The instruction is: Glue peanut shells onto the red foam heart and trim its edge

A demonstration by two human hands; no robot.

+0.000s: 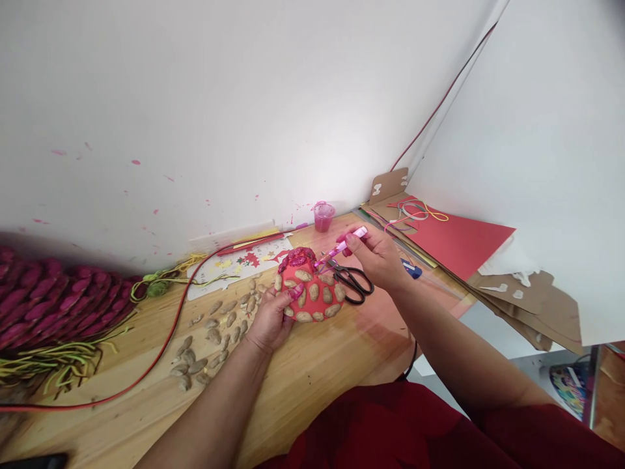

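My left hand (273, 316) grips a red dome-shaped piece (312, 296) from its left side, thumb on its face. Whole peanuts in the shell stud its lower part, and a glossy magenta coat covers some at the top. In my right hand (374, 254) is a paintbrush (344, 246) with a pale, pink-smeared handle; its tip meets the dome's upper right. Magenta paint stains my fingers. Behind stands a clear plastic cup (323, 216) with pink paint in it. Black-handled scissors (354, 283) lie just right of the dome.
Loose peanuts (213, 335) lie scattered at left. A red cable (168, 339) crosses the wooden table. Far left are magenta-painted stacked pieces (63, 299) and green yarn (156, 286). Red card (454, 234) and cardboard (547, 306) lie at right. A white wall (244, 117) stands behind.
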